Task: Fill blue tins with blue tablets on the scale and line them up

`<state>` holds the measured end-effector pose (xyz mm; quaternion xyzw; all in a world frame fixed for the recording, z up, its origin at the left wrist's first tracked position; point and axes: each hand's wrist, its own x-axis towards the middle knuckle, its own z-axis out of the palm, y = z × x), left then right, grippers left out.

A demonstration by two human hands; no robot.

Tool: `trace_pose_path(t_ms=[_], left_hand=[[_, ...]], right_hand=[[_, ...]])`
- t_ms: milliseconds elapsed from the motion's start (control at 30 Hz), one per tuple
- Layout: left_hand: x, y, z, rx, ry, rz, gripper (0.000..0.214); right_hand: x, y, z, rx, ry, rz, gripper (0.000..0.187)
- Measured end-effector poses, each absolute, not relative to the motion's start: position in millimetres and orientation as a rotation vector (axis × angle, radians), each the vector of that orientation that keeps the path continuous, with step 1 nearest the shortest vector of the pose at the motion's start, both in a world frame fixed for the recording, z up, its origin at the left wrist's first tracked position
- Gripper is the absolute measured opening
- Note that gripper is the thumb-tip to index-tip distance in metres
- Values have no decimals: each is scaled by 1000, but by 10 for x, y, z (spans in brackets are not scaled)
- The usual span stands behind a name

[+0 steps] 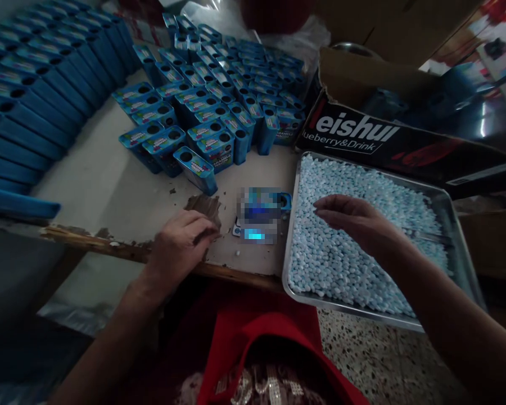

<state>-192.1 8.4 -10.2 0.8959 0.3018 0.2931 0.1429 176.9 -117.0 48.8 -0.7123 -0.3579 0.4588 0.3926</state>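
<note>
My left hand (185,239) rests near the table's front edge, beside a worn brown patch (204,205). Its fingers are curled in toward the thumb, and whatever they may hold is hidden. Over a metal tray (293,264) hovers my right hand (348,212), fingers and thumb drawn together; I cannot see anything between them. Small white and pale-blue candies (333,264) fill most of the tray. Between my hands lies a pixelated item with a lit spot (257,216), and a blue box end with a dark hole (285,201) shows beside it.
Many blue candy boxes (215,143) with round holes in their tops stand at the table's back. More are packed in rows (59,84) at the left. A black printed carton (354,132) sits behind the tray. Red cloth (270,332) covers my lap.
</note>
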Motion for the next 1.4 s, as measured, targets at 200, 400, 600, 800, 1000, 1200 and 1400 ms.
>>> trace_pose_path(t_ms=[200,400,600,800,1000,1200,1400], left_hand=[[-1787,-281,-225,2514,913,548,10],[-1749,-397,-282,2445,800,383,8],[-1749,-435,-358,2594,701,490,20],[-1721,-513,-270,2573,748,637,23],[-1072,-615,280,2388,546,1048,5],[-921,-461,383,2471,609,1382,41],[-1025,7,137,2114,1084,852,49]], right_hand=[[1726,-1173,387,-1673,-881,1235,24],[1776,-1154,439,-1624,-876,1192,34],[1747,-1196,389,-1617,-969,1220,33],[1840,-1334,453,-1781,-1268,978,21],[1281,-1424,578,-1406,-873,1352,47],[1255,-1555,582,-1529,-854,1255,59],[1523,-1461,572,-1839,-1237,722,42]])
